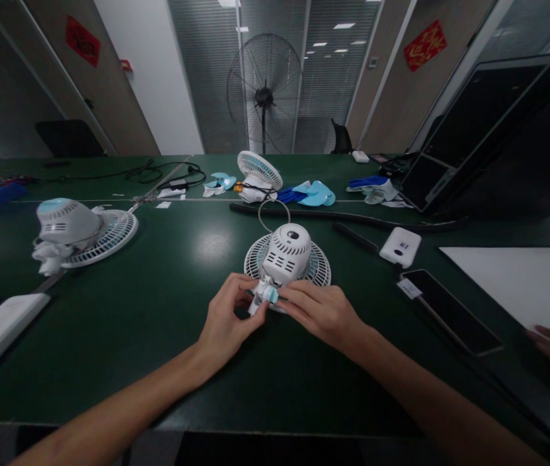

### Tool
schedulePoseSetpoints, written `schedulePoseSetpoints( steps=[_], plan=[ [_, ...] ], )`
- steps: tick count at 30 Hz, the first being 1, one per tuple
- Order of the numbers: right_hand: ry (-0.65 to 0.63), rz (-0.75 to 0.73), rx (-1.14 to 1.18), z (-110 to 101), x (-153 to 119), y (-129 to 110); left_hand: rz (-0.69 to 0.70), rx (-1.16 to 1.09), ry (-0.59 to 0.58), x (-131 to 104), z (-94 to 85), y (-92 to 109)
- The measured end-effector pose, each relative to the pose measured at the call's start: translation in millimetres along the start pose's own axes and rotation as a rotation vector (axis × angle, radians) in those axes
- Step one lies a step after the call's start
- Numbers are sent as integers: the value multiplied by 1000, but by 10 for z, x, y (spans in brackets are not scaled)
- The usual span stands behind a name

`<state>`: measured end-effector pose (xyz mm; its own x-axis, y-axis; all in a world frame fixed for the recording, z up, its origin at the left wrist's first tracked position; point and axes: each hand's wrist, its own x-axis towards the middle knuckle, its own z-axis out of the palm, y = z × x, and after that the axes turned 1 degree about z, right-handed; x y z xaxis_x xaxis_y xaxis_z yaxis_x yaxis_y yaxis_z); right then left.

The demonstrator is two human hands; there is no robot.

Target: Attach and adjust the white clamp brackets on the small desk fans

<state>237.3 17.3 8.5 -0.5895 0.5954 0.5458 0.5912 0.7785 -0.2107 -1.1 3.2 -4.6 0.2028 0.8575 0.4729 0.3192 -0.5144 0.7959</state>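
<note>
Left hand [229, 314] pinches the white clamp [257, 304]; right hand [326, 312] pinches its blue knob [271, 295]. Best brace clamp, grip knob squarely, avoid rocking fan [287, 252].

1. Table [149, 362]: dark green top, seam across the far part.
2. White fan [287, 255]: near centre, grille down, vented housing uppermost.
3. Second fan [68, 223]: left side, grille down, light-blue housing cap.
4. Third fan [259, 171]: far side, grille tilted up.
5. Light-blue blades [318, 194]: right of item 4, beside blue cloth [292, 195].
6. Black cable [151, 173]: loosely looped, far left.
7. Long black strip [352, 217]: crosswise, behind item 2.
8. White power bank [402, 246]: right, dark marking.
9. Phone [452, 310]: dark screen, near item 8.
10. White sheet [537, 285]: right edge.
11. White case [6, 333]: left edge.
</note>
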Motion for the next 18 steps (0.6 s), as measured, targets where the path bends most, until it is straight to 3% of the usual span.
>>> schedulePoseSetpoints(
  steps=[7, 14, 18],
  plan=[
    [10, -97, 40, 109, 56, 107, 7, -16, 18, 15, -17, -31],
    [98, -176, 59, 215, 128, 215, 26, -39, 20, 51, -27, -79],
    [154, -123, 39, 275, 134, 145, 26, -38, 9, 45, 23, -112]
  ],
)
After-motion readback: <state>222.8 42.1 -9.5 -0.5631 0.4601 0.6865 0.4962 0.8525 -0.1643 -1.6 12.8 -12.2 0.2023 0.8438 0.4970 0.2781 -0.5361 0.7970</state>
